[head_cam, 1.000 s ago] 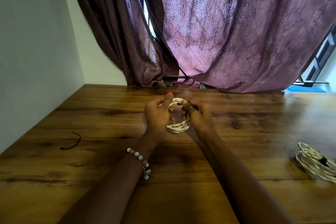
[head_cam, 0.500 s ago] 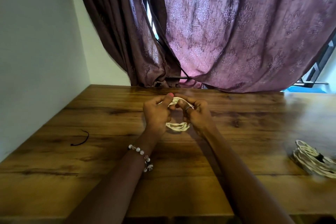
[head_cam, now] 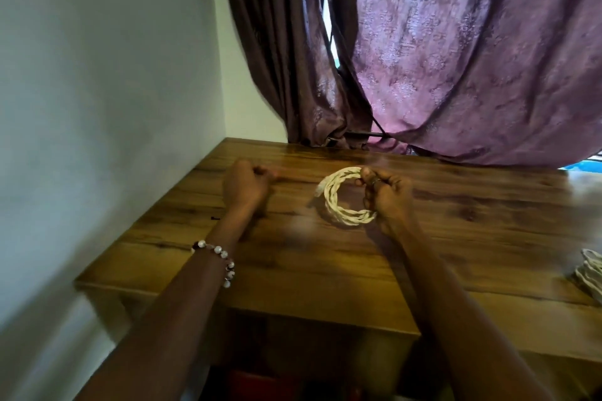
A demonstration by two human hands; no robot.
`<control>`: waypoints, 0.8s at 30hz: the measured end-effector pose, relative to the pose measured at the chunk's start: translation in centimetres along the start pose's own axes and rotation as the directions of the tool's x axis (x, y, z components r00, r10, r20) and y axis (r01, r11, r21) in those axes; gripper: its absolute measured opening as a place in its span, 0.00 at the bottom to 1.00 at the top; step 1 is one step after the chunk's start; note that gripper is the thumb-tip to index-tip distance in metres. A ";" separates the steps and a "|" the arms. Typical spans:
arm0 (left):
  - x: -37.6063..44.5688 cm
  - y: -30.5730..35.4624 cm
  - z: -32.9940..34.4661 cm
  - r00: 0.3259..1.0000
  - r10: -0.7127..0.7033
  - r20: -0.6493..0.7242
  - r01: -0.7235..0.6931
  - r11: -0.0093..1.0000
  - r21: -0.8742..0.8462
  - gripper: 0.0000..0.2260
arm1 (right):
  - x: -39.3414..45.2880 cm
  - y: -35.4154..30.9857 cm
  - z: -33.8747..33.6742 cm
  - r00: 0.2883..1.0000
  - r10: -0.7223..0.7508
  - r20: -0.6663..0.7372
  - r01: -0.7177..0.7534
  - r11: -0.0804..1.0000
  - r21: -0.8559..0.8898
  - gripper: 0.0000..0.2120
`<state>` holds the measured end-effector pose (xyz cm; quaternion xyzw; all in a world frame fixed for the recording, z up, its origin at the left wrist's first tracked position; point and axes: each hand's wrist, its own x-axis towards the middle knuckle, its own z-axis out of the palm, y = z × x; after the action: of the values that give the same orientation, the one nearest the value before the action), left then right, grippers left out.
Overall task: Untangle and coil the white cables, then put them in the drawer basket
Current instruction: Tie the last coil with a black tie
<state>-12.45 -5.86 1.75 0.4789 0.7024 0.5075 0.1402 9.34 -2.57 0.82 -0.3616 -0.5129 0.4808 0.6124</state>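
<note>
Now the right hand (head_cam: 387, 197) pinches the coiled white cable (head_cam: 342, 202); the left hand (head_cam: 246, 185), curled and apparently empty, should steady the loose end opposite that pinch.

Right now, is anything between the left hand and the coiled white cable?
Nothing visible: only bare wooden table lies between the left hand and the coiled white cable, which the right hand holds.

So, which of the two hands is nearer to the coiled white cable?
The right. The right hand grips the coiled white cable at its right side. The left hand is apart from it, to its left over the table, fingers curled.
</note>
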 end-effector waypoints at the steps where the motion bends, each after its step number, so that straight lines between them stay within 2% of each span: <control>1: 0.0 -0.6 -1.2 1.000 0.000 -0.025 0.003 0.990 0.138 0.06 | -0.3 -0.1 0.4 1.000 0.008 0.006 -0.008 1.000 0.002 0.09; 3: 0.0 -1.7 -3.3 0.999 -0.045 0.022 0.035 0.940 0.340 0.06 | -1.1 -0.3 1.2 1.000 0.007 0.012 -0.007 1.000 -0.028 0.09; 5: -0.2 -2.7 -4.5 0.989 -0.110 0.102 0.046 0.869 0.493 0.13 | -1.6 -0.3 1.9 1.000 -0.012 0.013 0.013 0.997 -0.070 0.10; 7: -0.7 -3.4 -4.9 0.986 -0.107 0.131 0.018 0.837 0.546 0.15 | -2.1 -0.3 2.5 1.000 -0.003 0.005 0.003 0.997 -0.083 0.10; 12: -1.7 -4.1 -4.6 0.993 0.066 0.097 -0.114 0.753 0.648 0.04 | -2.8 -0.5 3.1 1.000 0.006 0.015 -0.005 0.997 -0.074 0.11; 14: -1.4 -4.0 -4.6 0.984 0.072 0.162 -0.165 0.702 0.693 0.02 | -2.7 -0.6 2.9 1.000 -0.004 0.025 0.006 0.997 -0.083 0.09; 16: -1.0 -4.1 -4.4 0.964 0.075 0.256 -0.239 0.668 0.705 0.06 | -2.7 -0.7 2.6 1.000 -0.001 0.028 0.004 0.996 -0.085 0.09; 18: -0.8 -4.2 -3.6 0.915 0.144 0.376 -0.361 0.706 0.609 0.10 | -2.5 -0.7 2.3 1.000 0.001 0.020 0.001 0.996 -0.094 0.09; 20: -1.1 -3.9 -2.1 0.886 0.272 0.375 -0.411 0.836 0.363 0.10 | -2.2 -1.0 1.9 1.000 -0.003 0.004 0.003 0.997 -0.082 0.08; 22: -1.4 -2.6 -0.5 0.918 0.274 0.287 -0.281 0.960 -0.017 0.06 | -1.8 -1.2 1.4 1.000 -0.007 -0.011 0.006 0.997 -0.073 0.08; 24: -1.3 -0.4 0.7 0.937 0.228 0.264 -0.137 0.936 -0.323 0.08 | -1.1 -1.2 0.7 1.000 -0.010 -0.022 0.008 0.997 -0.082 0.09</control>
<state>-11.56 -6.52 0.71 0.5868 0.5400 0.5412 0.2669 8.91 -3.96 1.80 -0.3893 -0.5268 0.4528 0.6048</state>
